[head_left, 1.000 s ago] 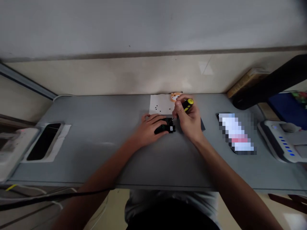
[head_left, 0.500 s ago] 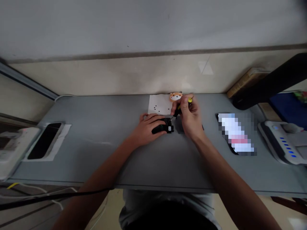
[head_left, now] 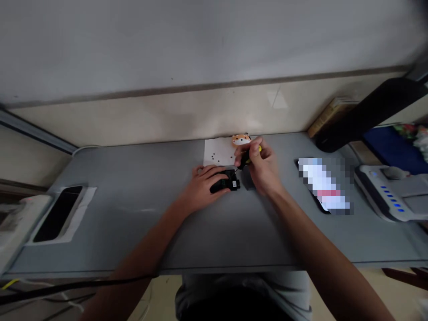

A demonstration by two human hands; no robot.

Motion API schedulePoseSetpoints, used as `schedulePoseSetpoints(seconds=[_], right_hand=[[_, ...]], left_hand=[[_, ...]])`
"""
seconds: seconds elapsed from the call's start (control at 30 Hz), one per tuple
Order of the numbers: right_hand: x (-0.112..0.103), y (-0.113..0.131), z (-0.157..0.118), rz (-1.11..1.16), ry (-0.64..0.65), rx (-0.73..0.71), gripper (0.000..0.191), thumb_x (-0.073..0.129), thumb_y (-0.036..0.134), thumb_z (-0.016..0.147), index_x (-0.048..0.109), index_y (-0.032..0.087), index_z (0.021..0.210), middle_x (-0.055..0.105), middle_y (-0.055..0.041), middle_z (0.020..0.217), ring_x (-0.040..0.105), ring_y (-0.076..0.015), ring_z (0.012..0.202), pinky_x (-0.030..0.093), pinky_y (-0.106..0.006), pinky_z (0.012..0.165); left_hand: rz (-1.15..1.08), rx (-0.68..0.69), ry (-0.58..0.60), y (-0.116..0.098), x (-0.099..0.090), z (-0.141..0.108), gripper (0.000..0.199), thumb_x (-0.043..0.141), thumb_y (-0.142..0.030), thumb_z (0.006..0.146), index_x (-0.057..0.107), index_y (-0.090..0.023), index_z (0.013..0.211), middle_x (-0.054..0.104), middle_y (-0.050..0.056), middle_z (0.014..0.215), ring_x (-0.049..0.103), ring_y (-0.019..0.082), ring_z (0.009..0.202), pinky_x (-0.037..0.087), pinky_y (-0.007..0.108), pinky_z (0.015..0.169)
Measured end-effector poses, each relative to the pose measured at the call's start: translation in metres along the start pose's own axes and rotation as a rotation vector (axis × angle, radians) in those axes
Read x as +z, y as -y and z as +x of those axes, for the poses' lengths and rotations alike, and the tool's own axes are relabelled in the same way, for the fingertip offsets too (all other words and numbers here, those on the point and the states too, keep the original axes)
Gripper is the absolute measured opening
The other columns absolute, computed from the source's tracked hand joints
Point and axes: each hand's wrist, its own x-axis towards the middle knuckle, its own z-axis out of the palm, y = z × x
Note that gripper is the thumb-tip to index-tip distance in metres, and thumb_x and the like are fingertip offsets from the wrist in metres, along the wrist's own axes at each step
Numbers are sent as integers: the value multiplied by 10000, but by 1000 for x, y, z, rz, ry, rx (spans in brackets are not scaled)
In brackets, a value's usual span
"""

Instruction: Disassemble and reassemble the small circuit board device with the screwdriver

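My left hand (head_left: 203,187) is closed around a small black device with a circuit board (head_left: 230,180), holding it down on the grey table. A white label shows on the device's right end; its exact kind is unclear. In my right hand (head_left: 262,171) is a black and yellow screwdriver (head_left: 246,157), tilted so that its tip points down-left at the device. Whether the tip touches a screw is too small to tell. Partly under my right hand lies a flat dark piece (head_left: 247,180). Several tiny black screws lie on a white paper (head_left: 217,149) just beyond the device.
An orange animal-faced item (head_left: 240,140) sits at the paper's right corner. A lit phone (head_left: 321,185) lies to the right, beside a white-grey device with blue lights (head_left: 391,191). At left, a dark phone (head_left: 58,214) rests on paper. A black cylinder (head_left: 364,118) leans at back right.
The camera view has shifted slightly. My right hand tilts the screwdriver a little differently, its tip nearer the device's upper edge. My left hand keeps its hold.
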Motion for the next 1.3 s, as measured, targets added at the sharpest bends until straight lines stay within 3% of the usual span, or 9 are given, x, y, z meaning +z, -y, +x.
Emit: schedulePoseSetpoints(seconds=[0.1, 0.2, 0.37, 0.5, 0.7, 0.97, 1.07, 1.2, 1.3], right_hand=[[-1, -2, 2, -24, -24, -22, 542, 735, 688, 794, 431, 249, 700, 482, 84, 544, 469, -86, 473, 427, -259, 518], [-3, -2, 5, 42, -55, -12, 538, 629, 766, 827, 495, 254, 730, 390, 83, 545, 415, -94, 472, 405, -265, 495], [-6, 5, 3, 133, 8, 75, 490, 571, 737, 897, 660, 257, 935, 535, 25, 711, 560, -126, 643, 503, -294, 656], [-6, 2, -3, 89, 45, 76, 455, 692, 709, 828, 622, 263, 882, 601, 11, 858, 625, -142, 777, 517, -314, 750], [-3, -6, -4, 36, 126, -41, 414, 607, 683, 904, 584, 271, 868, 502, 46, 695, 506, -120, 642, 458, -293, 674], [-4, 3, -6, -52, 65, -1, 397, 757, 609, 829, 583, 253, 845, 637, 22, 845, 618, -122, 727, 524, -310, 743], [-8, 3, -6, -72, 36, -5, 444, 800, 567, 806, 481, 258, 801, 595, 59, 720, 599, -118, 626, 518, -303, 671], [-10, 2, -3, -116, -6, -9, 506, 743, 657, 814, 440, 256, 751, 424, 86, 585, 481, -103, 534, 445, -274, 575], [-9, 5, 0, -43, -6, 28, 509, 567, 782, 865, 587, 273, 871, 453, 47, 638, 503, -136, 597, 473, -303, 608]], left_hand=[[5, -4, 11, -1, -1, 0, 232, 616, -418, 1020, 700, -264, 1172, 691, 75, 1376, 595, 276, 1297, 364, 509, 1127], [3, -1, 4, 0, -1, 0, 230, 619, -424, 1018, 706, -272, 1166, 693, 74, 1381, 593, 289, 1305, 359, 526, 1120], [1, 14, -31, 2, 1, -1, 237, 619, -428, 1018, 716, -285, 1180, 695, 71, 1381, 600, 296, 1303, 353, 529, 1126], [-12, 15, -35, 4, 2, -2, 236, 622, -418, 1019, 710, -279, 1188, 687, 68, 1394, 608, 298, 1302, 358, 538, 1118], [-13, 22, -23, 3, 2, -1, 235, 616, -415, 1024, 709, -269, 1183, 686, 75, 1395, 603, 291, 1313, 364, 539, 1110], [-15, 40, -35, 3, 3, -2, 237, 614, -411, 1024, 712, -275, 1191, 684, 77, 1394, 624, 287, 1281, 361, 542, 1121], [-32, 35, -13, 3, 1, -2, 234, 611, -401, 1023, 709, -283, 1200, 681, 68, 1400, 627, 274, 1278, 348, 535, 1139], [-49, 27, 8, 2, 0, -1, 243, 606, -396, 1018, 704, -277, 1206, 683, 77, 1390, 628, 267, 1279, 344, 512, 1159], [-59, 14, -4, 2, 1, -1, 236, 612, -394, 1010, 697, -268, 1191, 688, 84, 1376, 633, 271, 1275, 360, 505, 1149]])
